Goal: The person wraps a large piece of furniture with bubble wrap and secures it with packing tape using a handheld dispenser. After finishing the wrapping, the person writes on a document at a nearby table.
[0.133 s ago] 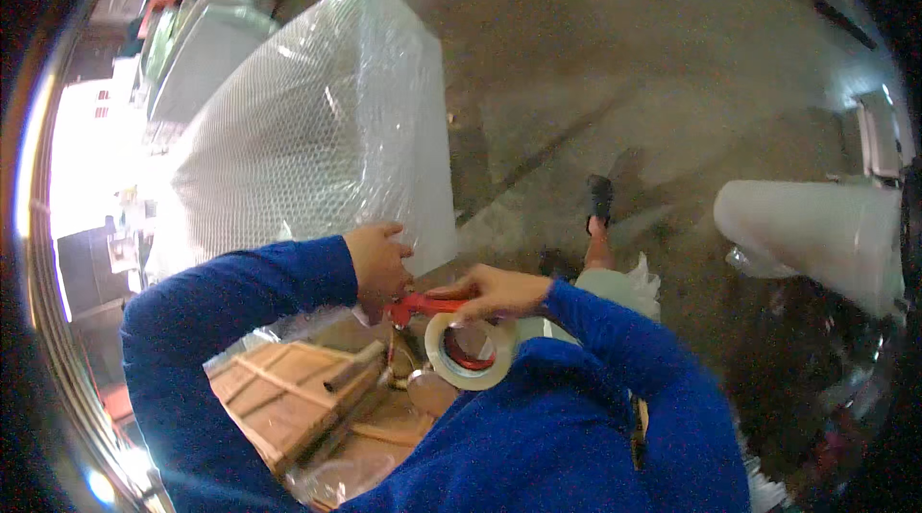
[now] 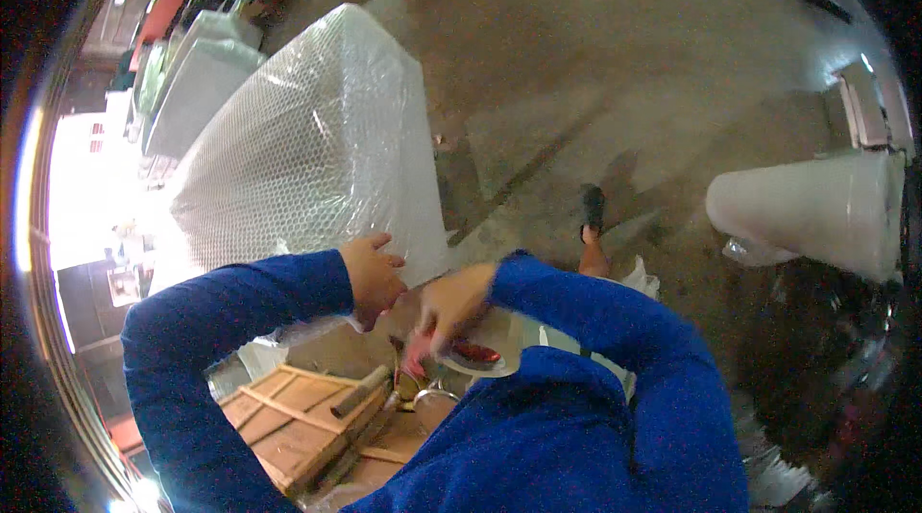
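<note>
My right hand (image 2: 453, 302) is wrapped round the handle of a red tape dispenser (image 2: 419, 357), which is blurred by motion. Its roll of tape (image 2: 485, 366) is tilted nearly edge-on and sits close to my body, partly behind the hand. My left hand (image 2: 375, 278) lies at the near end of a large block wrapped in bubble wrap (image 2: 298, 148), its fingers spread and no tool in it. A small gap separates the two hands. Whether tape runs between them I cannot tell.
A wooden crate (image 2: 288, 417) lies below my left forearm, with a cardboard tube (image 2: 361, 392) along it. At the right stands a big roll of wrap (image 2: 797, 210). More wrapped panels (image 2: 197, 90) lean at the far left. My shod foot (image 2: 593, 206) is on the concrete floor.
My right hand has swung down and left, away from the left hand, and the tape dispenser has tipped so its roll shows thinner. The left hand stays at the wrapped block.
</note>
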`<control>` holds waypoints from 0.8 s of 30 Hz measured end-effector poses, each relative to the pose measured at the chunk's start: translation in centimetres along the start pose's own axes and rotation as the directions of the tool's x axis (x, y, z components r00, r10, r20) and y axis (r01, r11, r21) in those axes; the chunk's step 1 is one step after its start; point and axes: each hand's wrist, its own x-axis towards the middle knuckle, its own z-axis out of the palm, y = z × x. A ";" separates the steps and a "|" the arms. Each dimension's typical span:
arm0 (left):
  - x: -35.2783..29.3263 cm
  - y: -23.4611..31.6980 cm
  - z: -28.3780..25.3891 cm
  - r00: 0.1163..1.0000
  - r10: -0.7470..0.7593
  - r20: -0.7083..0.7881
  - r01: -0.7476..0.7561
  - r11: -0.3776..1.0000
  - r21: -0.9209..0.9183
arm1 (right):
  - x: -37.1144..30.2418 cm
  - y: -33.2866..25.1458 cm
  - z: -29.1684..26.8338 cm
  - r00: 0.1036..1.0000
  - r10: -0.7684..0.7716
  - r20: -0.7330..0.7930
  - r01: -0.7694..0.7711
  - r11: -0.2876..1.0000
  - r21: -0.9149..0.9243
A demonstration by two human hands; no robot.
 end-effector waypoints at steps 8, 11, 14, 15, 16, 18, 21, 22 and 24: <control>0.7 -2.2 -1.0 0.948 -0.244 -0.203 0.090 0.821 -0.564 | -10.5 0.4 0.6 0.658 0.098 -0.746 -0.220 0.973 -0.066; 1.7 -5.0 -2.1 0.780 -0.609 -0.145 -0.193 -0.014 -0.981 | -11.2 1.9 3.7 0.289 0.020 -0.957 0.080 0.996 0.045; 2.5 -7.1 -3.1 0.858 -0.504 -0.103 -0.310 -0.347 -0.885 | -10.2 2.6 3.7 0.072 -0.151 -0.986 0.010 0.989 -0.151; 2.7 -7.6 -3.4 0.874 -0.460 -0.154 -0.385 -0.465 -0.797 | -10.0 2.8 3.0 0.071 -0.135 -0.988 -0.025 0.990 -0.137; 2.8 -8.3 -3.9 0.849 -0.514 -0.123 -0.384 -0.439 -0.812 | -10.1 2.9 1.9 0.122 -0.139 -0.983 -0.040 0.989 -0.145; 2.9 -9.7 -4.8 0.816 -0.555 -0.158 -0.423 -0.388 -0.819 | -10.3 3.1 -0.5 0.123 -0.200 -0.972 0.007 0.980 -0.200; 3.0 -12.0 -6.2 0.804 -0.589 -0.081 -0.410 -0.451 -0.793 | -10.5 3.6 -3.9 0.198 -0.165 -0.966 -0.001 0.986 -0.168; 3.1 -13.0 -6.6 0.806 -0.588 -0.066 -0.404 -0.465 -0.788 | -10.4 3.9 -4.9 0.200 -0.154 -0.968 -0.001 0.988 -0.157; 3.3 -14.5 -7.2 0.833 -0.551 -0.047 -0.406 -0.552 -0.728 | -10.2 4.5 -6.4 0.238 -0.113 -0.965 -0.003 0.993 -0.117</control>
